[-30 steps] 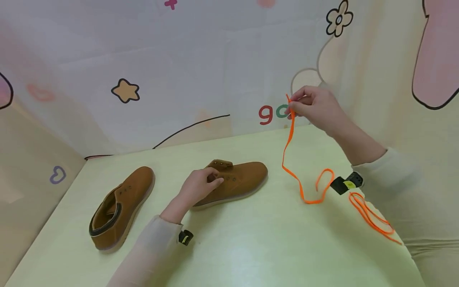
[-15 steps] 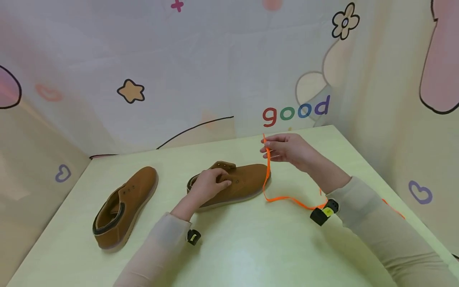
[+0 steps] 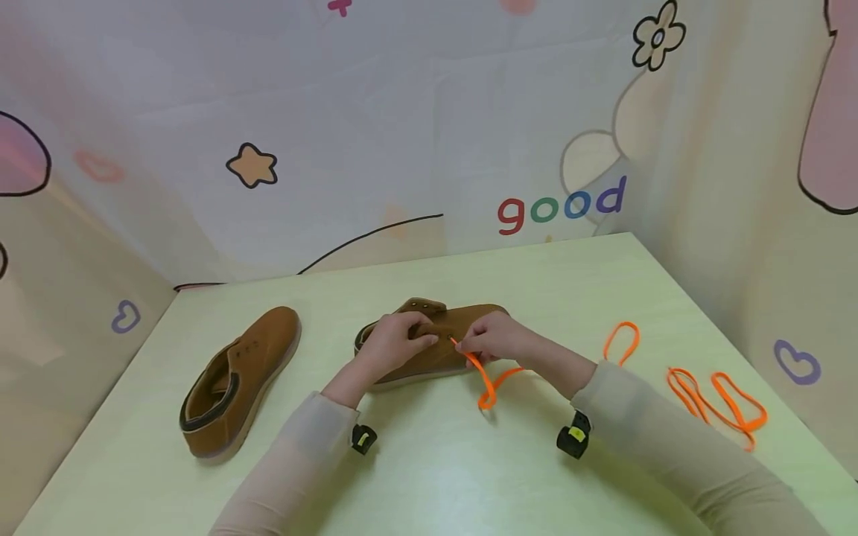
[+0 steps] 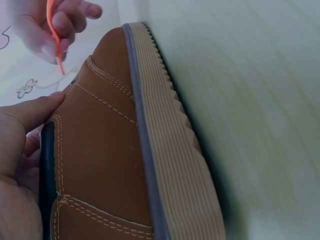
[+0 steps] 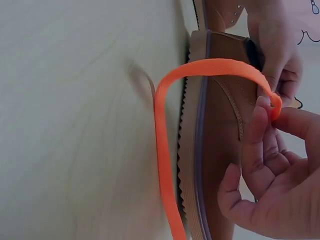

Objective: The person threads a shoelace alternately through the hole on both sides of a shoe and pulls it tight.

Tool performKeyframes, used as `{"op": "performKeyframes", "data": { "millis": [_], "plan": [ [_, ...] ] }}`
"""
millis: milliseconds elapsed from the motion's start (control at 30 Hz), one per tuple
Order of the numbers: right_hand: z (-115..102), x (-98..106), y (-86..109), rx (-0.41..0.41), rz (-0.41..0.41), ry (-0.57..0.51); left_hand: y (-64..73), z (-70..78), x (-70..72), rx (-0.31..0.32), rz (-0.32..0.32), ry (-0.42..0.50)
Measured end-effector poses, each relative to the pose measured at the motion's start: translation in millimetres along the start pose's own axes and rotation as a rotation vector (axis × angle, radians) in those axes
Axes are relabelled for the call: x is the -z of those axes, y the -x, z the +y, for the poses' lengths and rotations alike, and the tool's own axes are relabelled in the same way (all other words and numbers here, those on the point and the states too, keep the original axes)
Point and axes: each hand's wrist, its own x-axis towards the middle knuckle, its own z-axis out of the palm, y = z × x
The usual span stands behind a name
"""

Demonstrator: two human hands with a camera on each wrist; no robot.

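Observation:
A brown shoe (image 3: 429,365) stands at mid-table, toe to the right. My left hand (image 3: 389,342) holds its near eyelet flap, the thumb (image 4: 42,107) on the outer leather and other fingers at the inner side, partly hidden. My right hand (image 3: 503,339) is over the front of the shoe and pinches an orange shoelace (image 3: 487,398) near one end. The lace tip points at the eyelet by my left thumb. From the pinch the shoelace (image 5: 162,135) loops down past the sole.
Another brown shoe (image 3: 261,372) without a lace stands at the left, toe pointing away. More orange lace (image 3: 697,402) lies in loops on the table (image 3: 469,476) at the right, beyond my right forearm. A printed curtain (image 3: 375,134) rises behind the table.
My right hand has come down and left from the air at the right, bringing the shoelace end to the shoe's eyelets. My left hand keeps its hold on the flap.

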Motion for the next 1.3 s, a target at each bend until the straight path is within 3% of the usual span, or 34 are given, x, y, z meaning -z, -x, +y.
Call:
{"op": "performKeyframes", "data": {
  "millis": [167,567,767,867,1000,1100,1300],
  "plan": [
    [0,-6,-4.1,-0.026,0.015,-0.009,-1.2,-0.4,-0.7,-0.007,-0.005,0.012],
    [1,-14,-2.9,0.027,0.044,-0.007,2.9,-4.8,2.4,-0.02,-0.013,0.007],
    [1,-18,-7.2,-0.015,0.083,-0.108,5.0,-4.3,2.3,-0.028,-0.027,0.018],
    [-1,-17,-9.2,-0.014,0.036,-0.119,5.7,-4.0,2.6,-0.029,-0.023,0.014],
    [-1,-11,-14.2,0.001,-0.107,-0.097,6.9,-2.9,3.5,-0.022,-0.023,0.017],
    [1,-4,-18.3,-0.013,-0.188,-0.149,8.0,-1.5,3.7,-0.037,-0.036,0.023],
    [0,10,-24.7,-0.028,-0.185,-0.157,8.4,1.3,5.1,-0.029,-0.045,0.022]
  ]
}}
